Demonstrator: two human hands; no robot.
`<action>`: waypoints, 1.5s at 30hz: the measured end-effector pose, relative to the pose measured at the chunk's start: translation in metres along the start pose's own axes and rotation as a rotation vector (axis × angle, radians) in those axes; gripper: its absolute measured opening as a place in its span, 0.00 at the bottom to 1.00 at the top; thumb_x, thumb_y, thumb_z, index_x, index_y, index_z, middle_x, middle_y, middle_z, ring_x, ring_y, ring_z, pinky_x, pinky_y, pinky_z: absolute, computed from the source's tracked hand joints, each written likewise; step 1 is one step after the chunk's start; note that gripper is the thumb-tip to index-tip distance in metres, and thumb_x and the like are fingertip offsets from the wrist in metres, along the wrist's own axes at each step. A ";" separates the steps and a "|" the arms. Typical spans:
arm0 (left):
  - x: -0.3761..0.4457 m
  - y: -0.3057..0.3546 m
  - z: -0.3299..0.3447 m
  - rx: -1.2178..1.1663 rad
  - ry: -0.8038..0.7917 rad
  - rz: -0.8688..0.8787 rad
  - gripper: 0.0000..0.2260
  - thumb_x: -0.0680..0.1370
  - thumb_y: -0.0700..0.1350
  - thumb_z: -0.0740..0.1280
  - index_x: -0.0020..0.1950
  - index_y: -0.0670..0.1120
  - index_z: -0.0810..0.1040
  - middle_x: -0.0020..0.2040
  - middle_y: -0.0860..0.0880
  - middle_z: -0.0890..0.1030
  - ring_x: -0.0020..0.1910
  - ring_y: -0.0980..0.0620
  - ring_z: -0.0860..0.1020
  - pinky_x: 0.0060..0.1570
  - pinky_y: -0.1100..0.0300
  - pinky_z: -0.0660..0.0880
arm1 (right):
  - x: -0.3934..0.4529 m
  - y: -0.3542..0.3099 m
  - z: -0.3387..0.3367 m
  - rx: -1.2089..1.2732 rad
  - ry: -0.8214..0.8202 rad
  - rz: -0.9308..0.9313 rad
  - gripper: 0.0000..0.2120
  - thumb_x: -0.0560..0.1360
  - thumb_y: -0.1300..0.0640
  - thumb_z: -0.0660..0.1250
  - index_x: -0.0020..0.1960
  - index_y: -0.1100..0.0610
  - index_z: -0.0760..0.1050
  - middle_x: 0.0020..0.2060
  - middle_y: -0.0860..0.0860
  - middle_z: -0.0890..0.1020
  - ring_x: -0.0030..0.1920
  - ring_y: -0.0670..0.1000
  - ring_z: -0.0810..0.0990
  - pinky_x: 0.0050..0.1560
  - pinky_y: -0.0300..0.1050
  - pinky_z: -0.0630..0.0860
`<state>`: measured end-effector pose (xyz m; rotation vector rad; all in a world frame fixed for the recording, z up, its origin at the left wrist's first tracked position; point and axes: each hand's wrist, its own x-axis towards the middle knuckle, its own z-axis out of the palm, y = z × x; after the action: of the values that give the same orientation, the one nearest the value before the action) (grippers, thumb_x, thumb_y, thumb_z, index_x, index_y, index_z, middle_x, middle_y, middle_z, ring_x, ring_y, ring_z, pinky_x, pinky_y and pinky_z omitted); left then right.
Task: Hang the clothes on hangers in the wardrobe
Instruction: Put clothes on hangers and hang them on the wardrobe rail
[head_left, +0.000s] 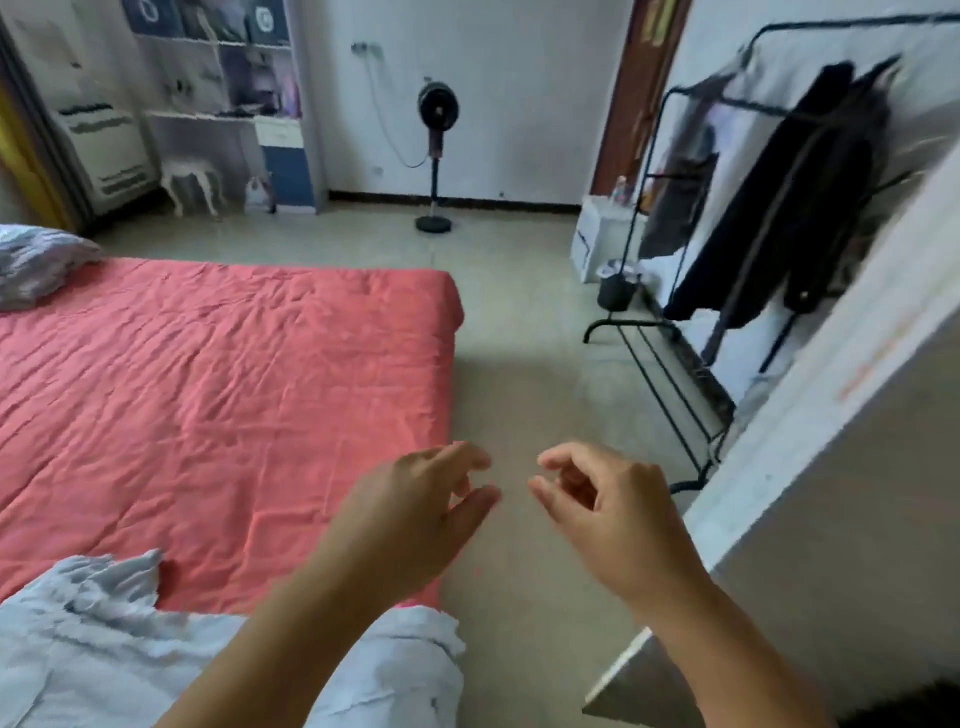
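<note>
Hovering over the floor just off the bed's (208, 374) right edge, the left hand (410, 519) and right hand (608, 509) both hang loosely curled and hold nothing. A pale crumpled garment (104, 639) lies at the bed's near edge. Dark clothes (789, 197) hang on the black rack (670, 364) at right.
</note>
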<state>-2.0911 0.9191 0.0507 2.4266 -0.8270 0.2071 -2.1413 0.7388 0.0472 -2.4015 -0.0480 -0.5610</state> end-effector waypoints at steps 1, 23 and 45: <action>0.017 0.023 0.009 -0.024 -0.017 0.074 0.26 0.70 0.65 0.51 0.56 0.55 0.78 0.43 0.58 0.80 0.38 0.57 0.78 0.40 0.58 0.75 | -0.008 0.011 -0.027 -0.025 0.053 0.036 0.06 0.70 0.54 0.74 0.46 0.53 0.81 0.28 0.44 0.76 0.35 0.46 0.77 0.34 0.40 0.74; 0.117 0.526 0.196 -0.237 -0.126 1.229 0.13 0.70 0.60 0.56 0.43 0.56 0.77 0.32 0.57 0.79 0.26 0.57 0.78 0.19 0.62 0.68 | -0.257 0.110 -0.429 -1.136 1.000 0.792 0.16 0.62 0.60 0.78 0.46 0.47 0.78 0.32 0.44 0.80 0.30 0.48 0.79 0.26 0.38 0.74; 0.190 0.764 0.117 -1.021 -0.044 1.284 0.13 0.75 0.58 0.63 0.57 0.56 0.76 0.51 0.57 0.77 0.44 0.55 0.76 0.45 0.60 0.71 | -0.178 0.025 -0.655 -1.519 1.193 0.649 0.15 0.73 0.49 0.68 0.56 0.54 0.76 0.45 0.48 0.77 0.46 0.51 0.76 0.51 0.48 0.73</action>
<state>-2.4036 0.2589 0.3654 0.7427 -1.8183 0.1310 -2.5487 0.3352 0.4111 -2.4115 2.2098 -2.0122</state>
